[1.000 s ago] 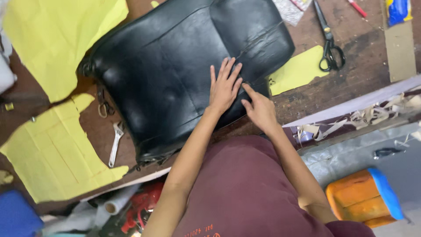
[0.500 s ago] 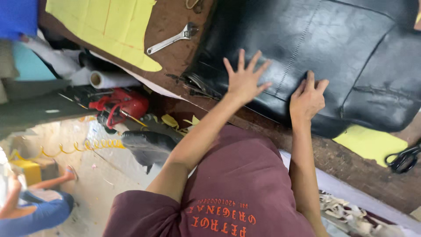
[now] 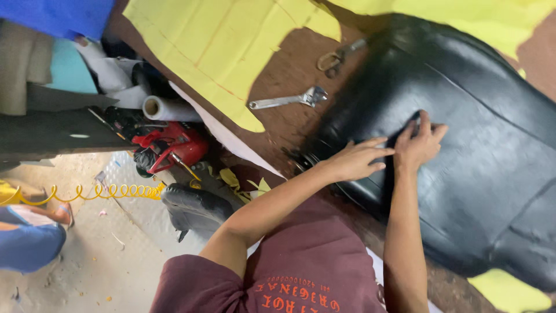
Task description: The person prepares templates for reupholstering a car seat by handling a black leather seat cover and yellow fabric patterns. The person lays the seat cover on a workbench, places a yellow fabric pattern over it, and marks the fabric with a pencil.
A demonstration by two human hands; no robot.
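we see left hand [image 3: 359, 160] flat, fingers spread on black seat cover [image 3: 463, 150] | right hand [image 3: 420, 142] pinching its surface | cover's long axis runs 11-to-5, bulk at 3 o'clock | right nearer

Both hands are crowding one patch of the black seat cover [image 3: 475, 174], the left hand [image 3: 356, 161] and right hand [image 3: 420, 145] lying almost touching, leaving no gap between them. The cover is taking up most of the worktop [image 3: 289, 75] on the right. Bare brown wood is showing only in a narrow strip beside it, where a wrench [image 3: 286, 101] and a metal clip [image 3: 331, 59] are lying in the way. A yellow sheet [image 3: 226, 52] is covering the far side. Below the edge, a red power tool [image 3: 171, 148], rolls [image 3: 162, 108] and a coiled yellow hose [image 3: 87, 192] are cluttering the floor.
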